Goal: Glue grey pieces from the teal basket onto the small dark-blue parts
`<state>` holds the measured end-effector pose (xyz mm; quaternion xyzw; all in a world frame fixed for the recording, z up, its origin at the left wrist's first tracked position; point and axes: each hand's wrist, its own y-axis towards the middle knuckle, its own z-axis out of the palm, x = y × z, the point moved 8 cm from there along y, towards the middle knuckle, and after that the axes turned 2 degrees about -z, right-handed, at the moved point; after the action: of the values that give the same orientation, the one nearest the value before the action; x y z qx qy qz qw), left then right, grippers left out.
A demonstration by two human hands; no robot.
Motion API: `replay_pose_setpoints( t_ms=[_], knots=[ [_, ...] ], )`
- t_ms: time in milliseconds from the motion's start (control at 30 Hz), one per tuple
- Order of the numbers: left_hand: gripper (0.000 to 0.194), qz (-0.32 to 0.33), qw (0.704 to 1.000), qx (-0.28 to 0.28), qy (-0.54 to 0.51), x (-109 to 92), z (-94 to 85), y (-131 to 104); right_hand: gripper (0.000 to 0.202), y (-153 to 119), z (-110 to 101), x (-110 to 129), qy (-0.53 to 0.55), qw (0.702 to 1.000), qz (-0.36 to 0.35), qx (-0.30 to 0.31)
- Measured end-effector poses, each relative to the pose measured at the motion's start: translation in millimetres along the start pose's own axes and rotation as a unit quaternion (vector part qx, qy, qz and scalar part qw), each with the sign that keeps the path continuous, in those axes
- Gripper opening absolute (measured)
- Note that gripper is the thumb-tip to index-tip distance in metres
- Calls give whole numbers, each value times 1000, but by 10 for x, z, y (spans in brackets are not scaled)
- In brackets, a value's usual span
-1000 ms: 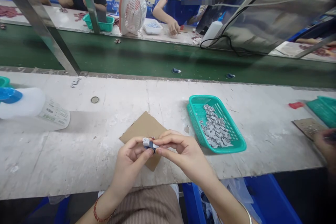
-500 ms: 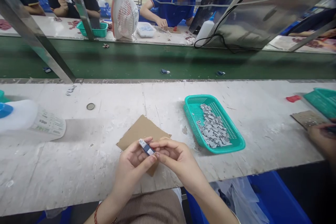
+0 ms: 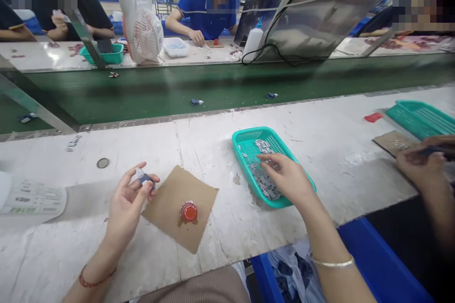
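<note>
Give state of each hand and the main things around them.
Left hand: closed on small dark-blue piece
Right hand: over green basket, grip unclear
Green basket: upright, part-filled with grey pieces
Cardboard: flat, stained
Red container: on cardboard; open or capped, unclear
Round cap: lying flat

The left hand (image 3: 124,201) is held half turned upward, its fingers curled and its thumb closed against them. The right hand (image 3: 289,177) is extended well apart from it, back uppermost, with thumb and forefinger parted.
</note>
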<state>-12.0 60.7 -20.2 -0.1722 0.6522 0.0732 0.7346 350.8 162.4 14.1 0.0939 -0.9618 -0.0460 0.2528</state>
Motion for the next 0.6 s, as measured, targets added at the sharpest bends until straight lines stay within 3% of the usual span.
replay_pose_setpoints(
  t_ms=[133,267,367,467,600],
  knots=[
    [47,53,997,-13,60,-183,-80,419,24,181,140,-46,-33,995,-61,74],
    [35,95,976,-29,193,-312,-117,1073,22,203,187,-3,-41,990,-92,98],
    [22,122,952,-64,272,-419,-163,1633,22,187,172,-29,-41,990,-96,96],
    [21,151,916,-105,357,-563,-179,2108,21,160,108,-64,-9,994,-82,70],
    [22,166,867,-85,462,-649,-45,2518,24,71,27,-81,120,992,-21,43]
  ],
)
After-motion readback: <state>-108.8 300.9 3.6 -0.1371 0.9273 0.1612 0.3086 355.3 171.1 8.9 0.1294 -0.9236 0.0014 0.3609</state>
